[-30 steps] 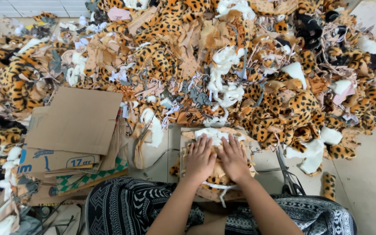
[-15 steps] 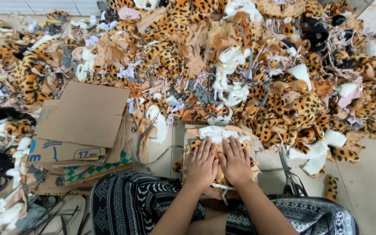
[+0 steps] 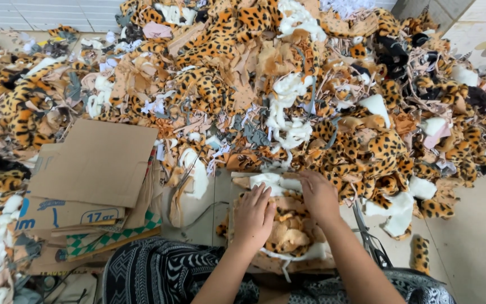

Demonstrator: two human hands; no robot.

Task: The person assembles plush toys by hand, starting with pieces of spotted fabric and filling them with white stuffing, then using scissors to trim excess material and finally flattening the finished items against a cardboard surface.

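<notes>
- Two bare hands work close to the body, over a small stack of fabric pieces [image 3: 288, 231] which lies on a flat cardboard sheet [image 3: 271, 263] on the floor, just in front of the person's knees in black-and-white patterned cloth [image 3: 164, 276].
- The left hand [image 3: 252, 217] lies palm down on the left side of the stack, fingers spread a little and pointing away from the body; it presses the pieces flat and grips nothing.
- The right hand [image 3: 319, 197] reaches a bit further, its fingers bent down onto the far edge of the stack, where a white fleece piece [image 3: 271, 181] shows. Whether it pinches a piece or only presses, I cannot tell.
- Both forearms come up from the bottom edge and meet at the stack, with the wrists low.
- To do this well, I think the left palm should keep the pile steady while the right one lines up the edges; the plush is soft and slips easily, so even pressure is better than pulling.
- On the left, near the stack, lie folded cardboard boxes [image 3: 94, 169].
- Beyond, a big heap of leopard-print scraps [image 3: 288, 95], mixed with white and tan pieces, covers the floor up to the wall.
</notes>
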